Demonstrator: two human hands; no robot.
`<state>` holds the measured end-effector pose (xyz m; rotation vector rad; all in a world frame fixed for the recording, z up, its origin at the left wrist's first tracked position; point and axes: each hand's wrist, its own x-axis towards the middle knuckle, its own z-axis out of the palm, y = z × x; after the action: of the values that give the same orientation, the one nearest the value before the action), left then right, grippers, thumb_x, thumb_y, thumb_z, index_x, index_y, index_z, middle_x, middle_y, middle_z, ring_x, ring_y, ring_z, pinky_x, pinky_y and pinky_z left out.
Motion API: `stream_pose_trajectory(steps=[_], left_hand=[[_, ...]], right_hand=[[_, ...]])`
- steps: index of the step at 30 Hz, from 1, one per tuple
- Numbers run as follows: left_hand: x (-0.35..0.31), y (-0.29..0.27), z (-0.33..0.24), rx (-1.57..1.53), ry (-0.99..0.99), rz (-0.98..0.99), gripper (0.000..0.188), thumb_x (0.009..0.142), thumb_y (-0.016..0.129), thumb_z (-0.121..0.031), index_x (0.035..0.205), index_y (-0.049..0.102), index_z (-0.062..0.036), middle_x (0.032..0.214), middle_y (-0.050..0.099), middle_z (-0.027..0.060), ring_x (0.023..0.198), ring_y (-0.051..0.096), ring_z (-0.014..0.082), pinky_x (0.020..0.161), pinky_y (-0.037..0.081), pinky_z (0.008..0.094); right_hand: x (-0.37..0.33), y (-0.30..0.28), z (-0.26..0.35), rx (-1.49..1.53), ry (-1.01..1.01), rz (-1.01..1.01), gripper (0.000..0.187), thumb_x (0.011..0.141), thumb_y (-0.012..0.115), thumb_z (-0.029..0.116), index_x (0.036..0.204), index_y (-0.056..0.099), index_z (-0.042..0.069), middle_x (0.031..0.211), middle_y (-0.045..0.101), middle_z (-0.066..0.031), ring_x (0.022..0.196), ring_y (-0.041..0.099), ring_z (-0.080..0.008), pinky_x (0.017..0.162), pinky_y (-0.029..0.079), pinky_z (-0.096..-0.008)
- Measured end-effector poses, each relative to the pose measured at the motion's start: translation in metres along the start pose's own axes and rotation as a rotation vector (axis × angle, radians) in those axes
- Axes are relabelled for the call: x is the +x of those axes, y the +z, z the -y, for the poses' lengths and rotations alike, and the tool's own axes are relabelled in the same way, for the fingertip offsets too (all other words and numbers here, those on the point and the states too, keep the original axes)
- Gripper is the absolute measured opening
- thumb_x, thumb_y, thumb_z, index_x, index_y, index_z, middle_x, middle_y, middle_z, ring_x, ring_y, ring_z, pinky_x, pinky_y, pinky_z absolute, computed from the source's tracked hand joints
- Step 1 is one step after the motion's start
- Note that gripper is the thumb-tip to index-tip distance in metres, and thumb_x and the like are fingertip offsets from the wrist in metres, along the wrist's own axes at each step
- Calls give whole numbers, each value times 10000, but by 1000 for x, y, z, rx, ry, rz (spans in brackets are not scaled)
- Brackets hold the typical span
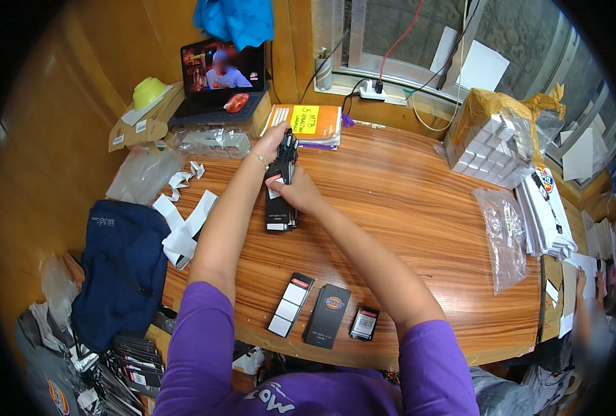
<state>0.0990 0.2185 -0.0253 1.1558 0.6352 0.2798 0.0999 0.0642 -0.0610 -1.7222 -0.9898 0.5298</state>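
Observation:
A bundle of black hang tags (pixel 279 212) with dark strings is held upright-lengthwise over the table's middle left. My left hand (pixel 272 143) is closed around its far end, where the strings gather. Lower on the bundle, my right hand (pixel 302 193) grips the tags, thumb across the front. The fingers beneath are partly hidden. Near the table's front edge lie a black tag stack with white label panels (pixel 290 308), a plain black tag stack with an oval emblem (pixel 328 316), and a small stack of barcoded tags (pixel 365 324).
A laptop (pixel 223 69) plays video behind an orange notebook (pixel 327 123). White paper strips (pixel 183 225) and a navy cloth bag (pixel 117 267) lie left. At right are a wrapped box stack (pixel 485 142), a plastic bag (pixel 505 239) and another person's arm (pixel 585 305).

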Motion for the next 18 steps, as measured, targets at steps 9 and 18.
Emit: stream_pose_trajectory(steps=[9,18], left_hand=[[28,8,7,27,-28,-28,277,836,443,-280,685,508,-57,556,519,63,432,500,179,410,444,319],[58,-9,8,414,104,53,247,824,444,-232,745,530,-14,667,578,81,582,580,198,556,491,301]], right_hand=[[-10,-13,7,-335,30,-115,711,686,572,604,1019,508,-20,1067,522,-218,1040,458,-344,860,341,-437],[-9,-13,5,-274,50,-135,730,664,583,627,1014,517,-9,1035,524,-182,1013,452,-326,850,333,-434]])
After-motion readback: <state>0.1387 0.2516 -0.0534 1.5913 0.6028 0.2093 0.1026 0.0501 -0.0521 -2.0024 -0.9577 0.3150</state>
